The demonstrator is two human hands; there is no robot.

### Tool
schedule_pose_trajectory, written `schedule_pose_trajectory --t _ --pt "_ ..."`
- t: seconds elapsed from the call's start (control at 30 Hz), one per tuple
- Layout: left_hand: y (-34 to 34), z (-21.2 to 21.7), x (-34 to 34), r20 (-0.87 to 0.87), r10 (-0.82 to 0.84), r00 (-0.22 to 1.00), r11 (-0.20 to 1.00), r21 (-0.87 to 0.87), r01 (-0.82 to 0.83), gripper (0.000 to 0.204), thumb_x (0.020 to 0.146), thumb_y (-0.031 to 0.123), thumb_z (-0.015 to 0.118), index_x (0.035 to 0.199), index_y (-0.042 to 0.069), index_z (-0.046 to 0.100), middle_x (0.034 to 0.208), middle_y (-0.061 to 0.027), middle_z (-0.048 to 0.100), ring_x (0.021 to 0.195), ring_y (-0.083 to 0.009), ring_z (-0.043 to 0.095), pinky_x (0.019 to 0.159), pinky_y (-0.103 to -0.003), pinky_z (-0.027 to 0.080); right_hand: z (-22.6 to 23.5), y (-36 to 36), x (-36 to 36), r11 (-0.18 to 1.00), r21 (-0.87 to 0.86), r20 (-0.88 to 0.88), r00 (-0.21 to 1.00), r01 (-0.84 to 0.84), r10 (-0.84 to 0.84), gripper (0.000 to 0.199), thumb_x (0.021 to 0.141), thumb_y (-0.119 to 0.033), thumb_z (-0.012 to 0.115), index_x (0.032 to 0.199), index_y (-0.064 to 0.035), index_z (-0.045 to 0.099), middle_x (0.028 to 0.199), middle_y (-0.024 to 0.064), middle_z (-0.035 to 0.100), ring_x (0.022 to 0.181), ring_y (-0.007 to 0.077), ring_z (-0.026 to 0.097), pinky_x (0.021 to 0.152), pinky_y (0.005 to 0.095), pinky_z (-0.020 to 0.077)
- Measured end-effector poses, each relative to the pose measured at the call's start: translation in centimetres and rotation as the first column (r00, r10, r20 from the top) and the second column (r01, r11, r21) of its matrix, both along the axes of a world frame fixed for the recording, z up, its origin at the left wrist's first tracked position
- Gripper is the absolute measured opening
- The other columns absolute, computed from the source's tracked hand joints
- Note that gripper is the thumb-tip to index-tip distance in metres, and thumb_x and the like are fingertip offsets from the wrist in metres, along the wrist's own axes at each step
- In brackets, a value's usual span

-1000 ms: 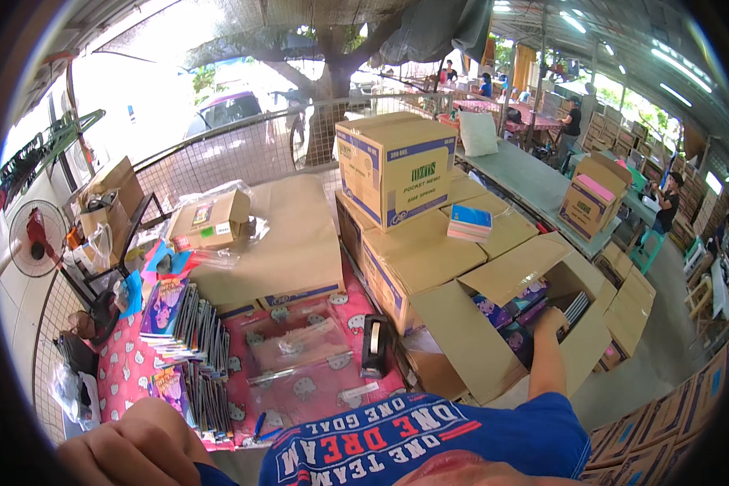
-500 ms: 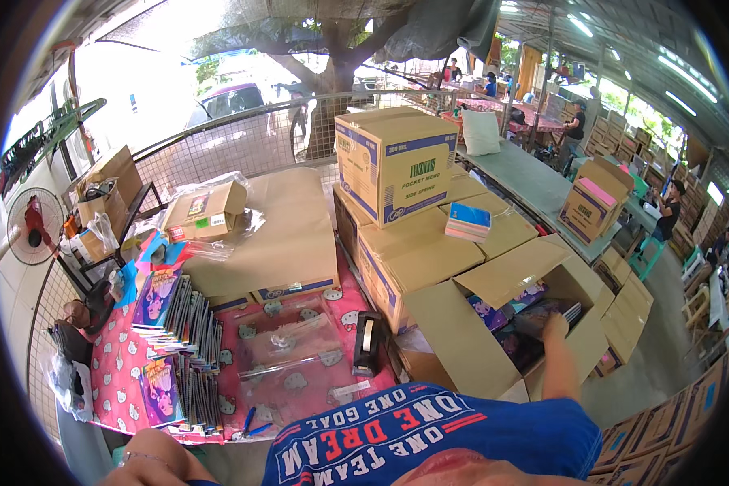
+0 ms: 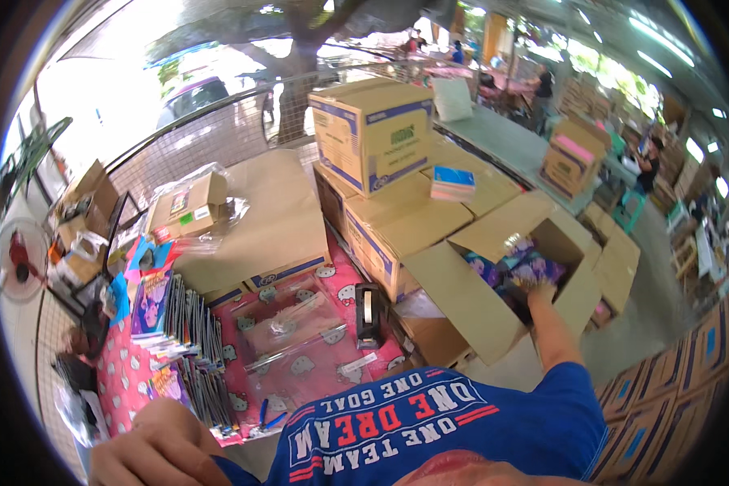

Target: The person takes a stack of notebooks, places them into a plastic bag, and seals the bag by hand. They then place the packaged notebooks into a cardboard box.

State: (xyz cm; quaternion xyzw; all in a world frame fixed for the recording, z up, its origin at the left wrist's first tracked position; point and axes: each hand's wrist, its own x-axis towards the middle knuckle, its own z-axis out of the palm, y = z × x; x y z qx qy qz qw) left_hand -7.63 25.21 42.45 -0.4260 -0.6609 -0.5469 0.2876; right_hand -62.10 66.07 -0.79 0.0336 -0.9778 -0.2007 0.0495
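Observation:
My right hand (image 3: 539,292) reaches into an open cardboard box (image 3: 478,332) at the right. It touches packs of notebooks (image 3: 502,267) with purple and blue covers, some shiny as if wrapped in plastic; its fingertips are hidden among them. Down at the lower left edge is my left hand (image 3: 150,454), its fingers bent and close together. Whatever it may hold cannot be seen. Just beyond that hand, rows of spiral notebooks (image 3: 190,324) stand on a pink patterned tablecloth (image 3: 121,377). Clear plastic bags (image 3: 292,328) lie flat beside the rows.
A black tape dispenser (image 3: 369,316) stands near the table's right edge, and blue-handled pliers (image 3: 269,417) lie at the front. Closed cartons (image 3: 373,138) are stacked beyond the box, with a small blue-topped stack (image 3: 454,183) on them. A fan (image 3: 20,259) is at far left.
My right hand has moved left and deeper within the box, over the packs. My left hand has risen into view at the lower left. The whole view has shifted slightly.

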Motion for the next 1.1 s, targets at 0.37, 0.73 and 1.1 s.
schedule_pose_trajectory --t 0.37,0.73,1.1 --pt "-0.2 -0.6 -1.3 0.096 0.148 0.984 0.983 -0.125 -0.136 0.040 0.094 0.036 0.057 0.106 -0.002 0.057 0.078 -0.0112 0.062 0.058 -0.0210 0.055 0.046 -0.031 0.042 -0.7 -2.6 -0.4 0.888 -0.397 0.282 0.951 0.232 -0.123 0.055 0.080 -0.041 0.071 0.122 -0.0070 0.059 0.113 0.0170 0.065 0.106 0.0360 0.062 0.088 0.0427 0.0499" --pt "-1.6 2.4 1.4 0.285 0.029 0.958 0.981 -0.193 0.028 0.037 0.101 0.031 0.042 0.121 0.000 0.046 0.116 -0.0056 0.054 0.099 -0.0185 0.054 0.080 -0.033 0.046 4.3 -8.8 -2.2 0.603 -0.797 -0.118 0.987 -0.026 -0.113 0.031 0.085 -0.031 0.065 0.104 -0.0078 0.069 0.107 0.0155 0.068 0.098 0.0346 0.064 0.085 0.0429 0.0496" --pt "0.0 -0.2 3.5 0.076 -0.161 0.984 0.984 -0.067 0.166 0.021 0.089 0.028 0.061 0.105 0.015 0.061 0.058 0.0012 0.046 0.041 -0.0046 0.037 0.037 -0.019 0.021 36.1 -21.7 26.5 -0.935 -0.341 -0.940 -0.012 0.099 0.342 0.046 0.090 -0.041 0.061 0.116 -0.0044 0.056 0.081 0.0008 0.050 0.065 0.0139 0.043 0.062 0.0291 0.0343"
